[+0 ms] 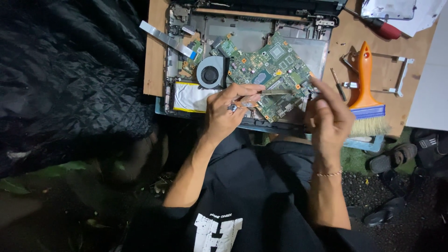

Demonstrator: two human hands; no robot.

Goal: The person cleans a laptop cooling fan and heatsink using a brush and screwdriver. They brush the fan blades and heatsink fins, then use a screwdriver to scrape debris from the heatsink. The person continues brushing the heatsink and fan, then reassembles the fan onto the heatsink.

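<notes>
My left hand [228,109] pinches a slim metal tool [273,92], a thin shaft lying across the lower edge of a green circuit board [270,70]. My right hand [329,116] grips the board's lower right corner between thumb and fingers. The board lies tilted inside an opened laptop shell [303,46], with a round grey fan [211,72] at its left end. A white flat battery pack [191,97] sits under the fan.
The laptop shell rests on a brown wooden board [415,93]. An orange-handled brush [366,88] lies right of it, beside a metal bracket [401,74] and a red-handled screwdriver [385,28]. A black quilted cloth [70,74] covers the left. Sandals [394,156] lie on the ground.
</notes>
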